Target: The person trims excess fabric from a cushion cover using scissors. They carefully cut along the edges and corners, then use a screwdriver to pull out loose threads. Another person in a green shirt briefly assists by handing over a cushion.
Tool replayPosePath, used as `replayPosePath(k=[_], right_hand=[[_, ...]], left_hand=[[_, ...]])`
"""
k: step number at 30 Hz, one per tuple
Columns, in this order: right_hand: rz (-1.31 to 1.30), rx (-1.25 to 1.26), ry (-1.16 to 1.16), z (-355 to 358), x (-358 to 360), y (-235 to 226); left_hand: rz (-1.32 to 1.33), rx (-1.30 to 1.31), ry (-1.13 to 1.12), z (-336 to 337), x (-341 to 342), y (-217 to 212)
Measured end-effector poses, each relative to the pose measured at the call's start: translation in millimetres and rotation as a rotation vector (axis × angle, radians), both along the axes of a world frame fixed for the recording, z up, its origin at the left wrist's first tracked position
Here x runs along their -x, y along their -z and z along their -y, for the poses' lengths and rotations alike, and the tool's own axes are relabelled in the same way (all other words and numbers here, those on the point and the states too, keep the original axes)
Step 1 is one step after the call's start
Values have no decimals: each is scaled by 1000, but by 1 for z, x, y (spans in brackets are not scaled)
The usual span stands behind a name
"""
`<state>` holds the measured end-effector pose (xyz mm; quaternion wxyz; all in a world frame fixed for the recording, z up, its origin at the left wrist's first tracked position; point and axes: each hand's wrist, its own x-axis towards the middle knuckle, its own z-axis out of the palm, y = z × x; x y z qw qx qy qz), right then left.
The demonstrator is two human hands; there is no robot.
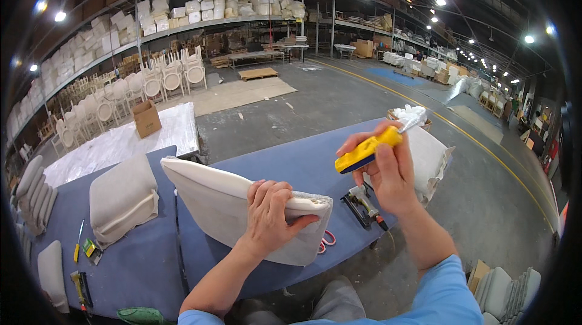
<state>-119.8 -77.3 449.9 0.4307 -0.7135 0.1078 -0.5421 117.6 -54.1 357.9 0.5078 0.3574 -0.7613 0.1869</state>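
We log a passage over the blue tabletop (273, 161) beyond the tilted seat panel (209, 198), plus open air between left hand (267, 213) and right hand (389, 170), narrowed by the yellow tool (365, 153). Obstacles: staple gun (364, 207) below the right hand; red-handled scissors (325, 241), partly hidden by the panel. A pale cushion (425, 161) limits sideways room at right.

Both bare arms of the person, seen from above. The left forearm (218, 278) slants up and rightward from the lower edge, its blue sleeve (200, 318) just visible. The left hand (270, 216) shows its back, with bent fingers (265, 192) side by side and the thumb (302, 222) stretched rightward in a clasp. The right forearm (429, 241) angles up and leftward from a short blue sleeve (447, 285). The right hand (397, 170), raised higher and well apart from the left, is curled in a grip, thumb upward.
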Motion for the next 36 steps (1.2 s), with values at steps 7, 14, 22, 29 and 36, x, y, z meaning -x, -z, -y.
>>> replayPosePath(k=[7,14,22,29,36], right_hand=[[-52,-34,58,-1,6,-1],[-178,-59,60,1,4,-12],[-213,-140,55,-5,0,-21],[-260,4,90,-2,0,4],[313,-279,107,-14,38,27]], left_hand=[[4,12,7,8,5,0],[7,-2,4,2,7,-2],[24,-22,-2,-2,6,-3],[94,-67,-20,-6,9,-10],[274,-155,-92,-35,6,-25]])
